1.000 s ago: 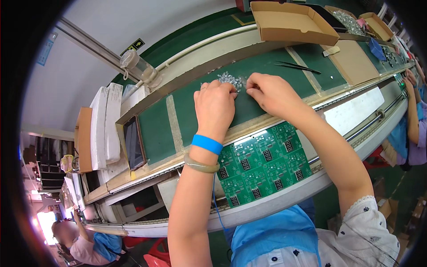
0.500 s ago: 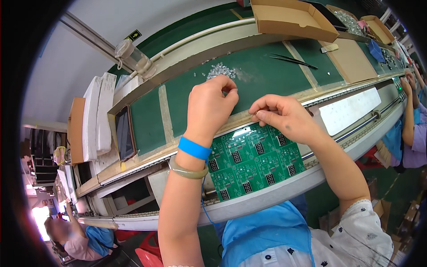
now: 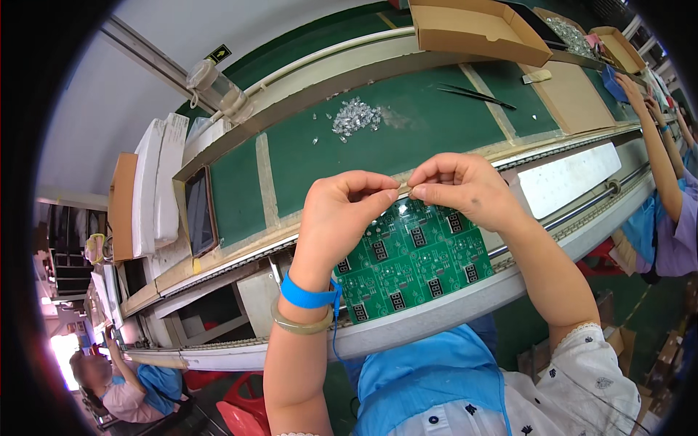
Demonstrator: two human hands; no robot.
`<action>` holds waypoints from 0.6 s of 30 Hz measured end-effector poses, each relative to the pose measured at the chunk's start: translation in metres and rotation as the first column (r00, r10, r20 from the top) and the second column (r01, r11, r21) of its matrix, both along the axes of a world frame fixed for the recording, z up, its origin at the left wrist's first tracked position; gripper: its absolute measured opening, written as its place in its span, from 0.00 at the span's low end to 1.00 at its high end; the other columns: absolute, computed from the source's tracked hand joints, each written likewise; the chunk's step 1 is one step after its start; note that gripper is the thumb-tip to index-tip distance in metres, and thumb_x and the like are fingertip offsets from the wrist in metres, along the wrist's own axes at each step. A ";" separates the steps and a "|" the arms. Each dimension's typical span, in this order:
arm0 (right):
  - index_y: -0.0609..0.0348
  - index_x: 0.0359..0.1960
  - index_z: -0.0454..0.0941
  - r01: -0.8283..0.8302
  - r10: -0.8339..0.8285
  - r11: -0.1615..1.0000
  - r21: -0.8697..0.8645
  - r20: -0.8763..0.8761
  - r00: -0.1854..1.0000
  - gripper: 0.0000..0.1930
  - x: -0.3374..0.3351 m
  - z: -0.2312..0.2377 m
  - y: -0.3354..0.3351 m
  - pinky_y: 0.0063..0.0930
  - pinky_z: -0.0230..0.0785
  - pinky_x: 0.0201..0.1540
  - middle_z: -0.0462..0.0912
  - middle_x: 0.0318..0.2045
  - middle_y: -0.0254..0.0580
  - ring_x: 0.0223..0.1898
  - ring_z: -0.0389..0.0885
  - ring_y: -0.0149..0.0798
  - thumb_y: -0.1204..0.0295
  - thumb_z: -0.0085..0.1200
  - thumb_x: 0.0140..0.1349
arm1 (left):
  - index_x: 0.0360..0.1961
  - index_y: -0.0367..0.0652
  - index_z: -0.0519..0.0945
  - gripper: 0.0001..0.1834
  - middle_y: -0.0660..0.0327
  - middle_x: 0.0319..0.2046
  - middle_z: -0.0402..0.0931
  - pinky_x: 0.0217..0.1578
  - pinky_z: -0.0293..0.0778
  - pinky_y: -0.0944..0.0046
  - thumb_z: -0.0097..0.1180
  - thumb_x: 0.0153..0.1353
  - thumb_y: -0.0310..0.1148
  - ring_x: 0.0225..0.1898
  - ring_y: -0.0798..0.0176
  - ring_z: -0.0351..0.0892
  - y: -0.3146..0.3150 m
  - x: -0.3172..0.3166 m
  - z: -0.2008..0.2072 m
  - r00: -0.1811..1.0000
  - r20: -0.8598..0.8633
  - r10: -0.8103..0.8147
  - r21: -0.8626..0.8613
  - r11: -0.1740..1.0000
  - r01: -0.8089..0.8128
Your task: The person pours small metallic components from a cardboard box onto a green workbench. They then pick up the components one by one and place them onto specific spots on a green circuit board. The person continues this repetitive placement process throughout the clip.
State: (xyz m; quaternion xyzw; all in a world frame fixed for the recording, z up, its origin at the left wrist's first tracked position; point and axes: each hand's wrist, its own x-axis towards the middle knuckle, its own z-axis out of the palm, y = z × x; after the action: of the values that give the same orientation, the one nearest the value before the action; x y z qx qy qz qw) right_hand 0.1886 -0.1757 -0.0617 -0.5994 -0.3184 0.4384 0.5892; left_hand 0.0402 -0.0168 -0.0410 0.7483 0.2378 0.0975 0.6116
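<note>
Over the far edge of a green circuit board (image 3: pixel 411 265), my two hands meet with fingertips close together. My left hand (image 3: pixel 345 211), with a blue wrist strap and a bangle on its arm, has thumb and forefinger pinched. My right hand (image 3: pixel 465 190) is pinched too, its fingertips almost touching the left's. Whatever lies between the fingers is too small to make out. Several black digit displays (image 3: pixel 418 236) stand on the board, which rests on the conveyor rails. Beyond my hands, a heap of small clear parts (image 3: pixel 355 118) lies on the green mat (image 3: pixel 429 123).
Black tweezers (image 3: pixel 476 96) lie on the mat at the far right. Past them are a cardboard sheet (image 3: pixel 571 98) and an open carton (image 3: pixel 480 33). A framed dark panel (image 3: pixel 200 211) and white foam blocks (image 3: pixel 160 185) stand at left. Other people work at both sides.
My left hand has come back from the heap of clear parts to my right hand at the board's far edge. The right hand has barely moved. At right, a co-worker's arm now reaches a blue bin.
</note>
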 end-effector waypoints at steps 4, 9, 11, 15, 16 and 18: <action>0.65 0.41 0.83 0.020 -0.016 0.999 -0.044 0.089 0.996 0.08 0.001 0.000 -0.002 0.20 0.73 0.40 0.84 0.34 0.36 0.36 0.80 0.25 0.74 0.62 0.62 | 0.40 0.34 0.87 0.09 0.62 0.32 0.84 0.38 0.75 0.74 0.64 0.59 0.25 0.34 0.74 0.79 -0.002 -0.005 -0.001 0.999 -0.032 0.005 0.004 1.000 -0.005; 0.62 0.39 0.84 0.005 0.007 1.000 -0.023 0.517 0.856 0.08 -0.002 -0.006 -0.005 0.29 0.74 0.41 0.85 0.34 0.42 0.37 0.82 0.37 0.73 0.61 0.60 | 0.40 0.34 0.86 0.09 0.64 0.32 0.84 0.37 0.74 0.74 0.63 0.60 0.25 0.34 0.75 0.78 -0.005 -0.007 -0.004 0.999 -0.034 -0.006 0.024 1.000 0.007; 0.61 0.39 0.84 -0.041 0.032 0.999 -0.003 0.696 0.717 0.08 -0.002 -0.003 -0.006 0.34 0.74 0.43 0.84 0.34 0.44 0.38 0.82 0.45 0.73 0.61 0.59 | 0.40 0.34 0.86 0.08 0.65 0.31 0.83 0.36 0.74 0.74 0.63 0.60 0.25 0.33 0.75 0.78 -0.006 -0.008 -0.006 0.999 -0.042 -0.005 0.017 1.000 0.006; 0.60 0.36 0.84 -0.071 0.091 0.996 -0.060 0.791 0.605 0.06 -0.003 -0.003 -0.007 0.39 0.73 0.44 0.82 0.34 0.44 0.40 0.80 0.49 0.73 0.60 0.58 | 0.38 0.36 0.86 0.07 0.65 0.26 0.81 0.31 0.72 0.71 0.62 0.60 0.26 0.28 0.75 0.74 -0.010 -0.007 -0.009 0.999 -0.042 0.006 0.063 0.998 -0.004; 0.60 0.35 0.83 -0.073 0.089 0.996 -0.057 0.814 0.574 0.05 -0.004 -0.005 -0.008 0.39 0.72 0.44 0.81 0.34 0.44 0.40 0.79 0.49 0.74 0.60 0.58 | 0.38 0.35 0.86 0.07 0.64 0.26 0.81 0.31 0.72 0.70 0.62 0.59 0.26 0.28 0.74 0.75 -0.011 -0.007 -0.009 0.999 -0.038 0.006 0.108 0.994 -0.002; 0.60 0.34 0.83 -0.082 0.088 0.995 -0.053 0.851 0.517 0.04 -0.006 -0.005 -0.009 0.39 0.72 0.44 0.80 0.34 0.43 0.40 0.78 0.49 0.74 0.61 0.58 | 0.38 0.35 0.86 0.07 0.61 0.26 0.81 0.31 0.73 0.69 0.63 0.59 0.26 0.27 0.72 0.75 -0.013 -0.008 -0.010 1.000 -0.027 0.006 0.181 0.983 -0.001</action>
State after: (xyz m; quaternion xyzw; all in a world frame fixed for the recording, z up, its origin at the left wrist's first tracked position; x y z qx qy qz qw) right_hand 0.1830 -0.1849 -0.0671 -0.7226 -0.5933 0.1187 0.3343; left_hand 0.0326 -0.0295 -0.0508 0.8017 0.2374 0.1095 0.5375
